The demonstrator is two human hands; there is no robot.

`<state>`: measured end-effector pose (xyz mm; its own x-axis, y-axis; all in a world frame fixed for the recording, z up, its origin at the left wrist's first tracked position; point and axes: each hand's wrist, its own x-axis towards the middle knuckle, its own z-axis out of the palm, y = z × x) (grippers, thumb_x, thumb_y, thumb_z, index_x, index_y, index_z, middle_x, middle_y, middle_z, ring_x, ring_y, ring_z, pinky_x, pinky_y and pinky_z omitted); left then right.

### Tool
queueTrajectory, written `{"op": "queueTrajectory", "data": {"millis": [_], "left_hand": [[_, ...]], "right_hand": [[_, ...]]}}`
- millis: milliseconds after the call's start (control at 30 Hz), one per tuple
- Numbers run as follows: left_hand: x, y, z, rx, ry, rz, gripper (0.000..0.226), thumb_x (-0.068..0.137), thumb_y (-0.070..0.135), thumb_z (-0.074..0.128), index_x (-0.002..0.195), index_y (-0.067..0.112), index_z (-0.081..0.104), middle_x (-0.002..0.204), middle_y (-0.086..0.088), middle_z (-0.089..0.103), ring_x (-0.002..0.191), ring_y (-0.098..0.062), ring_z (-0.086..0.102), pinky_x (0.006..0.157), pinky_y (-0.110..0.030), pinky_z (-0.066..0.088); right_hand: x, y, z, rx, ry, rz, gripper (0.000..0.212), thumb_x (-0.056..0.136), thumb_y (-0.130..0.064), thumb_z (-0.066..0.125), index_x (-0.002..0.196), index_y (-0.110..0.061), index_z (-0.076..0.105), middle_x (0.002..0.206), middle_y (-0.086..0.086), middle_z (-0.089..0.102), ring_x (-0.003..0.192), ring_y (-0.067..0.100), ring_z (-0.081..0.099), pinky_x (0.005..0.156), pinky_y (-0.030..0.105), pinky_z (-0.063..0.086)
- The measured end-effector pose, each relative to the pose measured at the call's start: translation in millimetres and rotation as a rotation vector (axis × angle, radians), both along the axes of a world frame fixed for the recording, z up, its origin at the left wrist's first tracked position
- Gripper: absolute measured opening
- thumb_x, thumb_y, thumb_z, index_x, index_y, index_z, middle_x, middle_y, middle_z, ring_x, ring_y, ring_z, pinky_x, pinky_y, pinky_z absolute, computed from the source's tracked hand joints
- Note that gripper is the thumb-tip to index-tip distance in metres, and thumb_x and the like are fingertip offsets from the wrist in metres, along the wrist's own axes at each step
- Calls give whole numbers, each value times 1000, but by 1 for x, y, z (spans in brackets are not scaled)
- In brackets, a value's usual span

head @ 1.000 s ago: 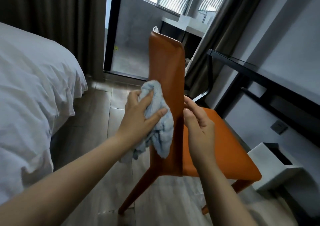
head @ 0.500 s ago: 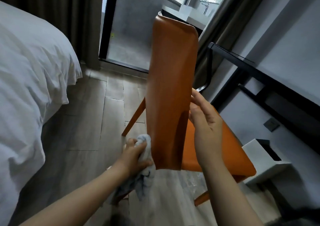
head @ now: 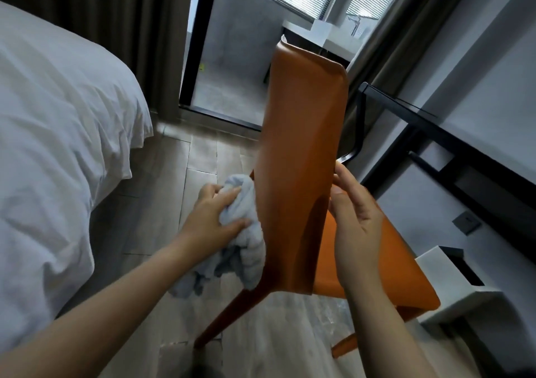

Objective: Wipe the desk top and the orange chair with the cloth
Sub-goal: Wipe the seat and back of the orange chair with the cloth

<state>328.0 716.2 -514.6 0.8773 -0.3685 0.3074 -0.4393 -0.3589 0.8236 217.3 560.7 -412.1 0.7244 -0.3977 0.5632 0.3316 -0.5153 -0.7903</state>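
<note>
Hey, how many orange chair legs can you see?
2 clearly: a left leg slanting down under the backrest, a right leg below the seat. An orange sliver beside the cloth may be a third; others are hidden.

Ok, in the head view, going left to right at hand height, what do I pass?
White bed → left hand → blue cloth → orange chair backrest → right hand → white bin.
</note>
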Motion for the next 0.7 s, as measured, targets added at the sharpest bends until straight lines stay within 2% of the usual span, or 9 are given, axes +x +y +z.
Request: {"op": "queueTrajectory", "data": {"millis": [167,300,367,433,500,533,600,700], "left_hand": [[1,13,69,-196,-174,11,64,80,38,73,137,26,49,122,6,37,111,-4,42,81,0,35],[3,10,110,-265,-254,17,64,81,37,73,139,23,48,124,5,35,112,-3,40,86,8,27],[6,3,125,-280,-278,20,64,83,40,69,140,22,46,126,3,34,115,-4,39,88,7,28],[11,-7,135,-284,-297,18,61,86,46,64,140,23,45,127,2,34,118,-9,40,98,-4,34],[17,-19,138,-271,-317,26,61,87,54,56,139,25,45,127,1,34,121,-15,40,105,-28,40],[20,-24,137,-269,-323,38,61,87,56,53,139,26,45,126,0,34,121,-17,40,105,-35,41],[25,-32,131,-287,-340,62,59,88,56,49,139,27,45,126,-1,35,121,-19,40,104,-40,42],[31,-37,116,-309,-324,59,56,91,52,48,139,24,45,127,-2,34,122,-20,39,106,-41,40]], "right_hand": [[1,1,0,-1,-11,3,34,94,-29,46,123,-41,59,112,-18,66,110,8,60,91,35,49],[0,3,3,-19,-9,13,33,99,-19,47,118,-44,57,105,-22,65,106,3,60,84,22,49],[0,3,7,-33,-12,-1,33,100,-17,47,117,-43,58,106,-21,65,106,2,60,83,21,49],[2,3,12,-50,-17,-12,29,99,-19,49,118,-37,61,111,-16,65,109,5,59,85,26,50],[6,4,19,-66,-31,-23,27,98,-21,50,119,-35,61,114,-15,64,110,5,59,85,27,50],[8,4,22,-70,-44,-27,27,98,-21,51,120,-33,61,115,-13,64,110,5,59,86,27,50],[12,7,25,-66,-66,-37,26,98,-21,51,121,-29,62,117,-10,65,110,5,59,87,26,51],[12,10,22,-49,-84,-40,26,98,-25,52,119,-37,59,118,-12,64,112,3,58,86,24,50]]}}
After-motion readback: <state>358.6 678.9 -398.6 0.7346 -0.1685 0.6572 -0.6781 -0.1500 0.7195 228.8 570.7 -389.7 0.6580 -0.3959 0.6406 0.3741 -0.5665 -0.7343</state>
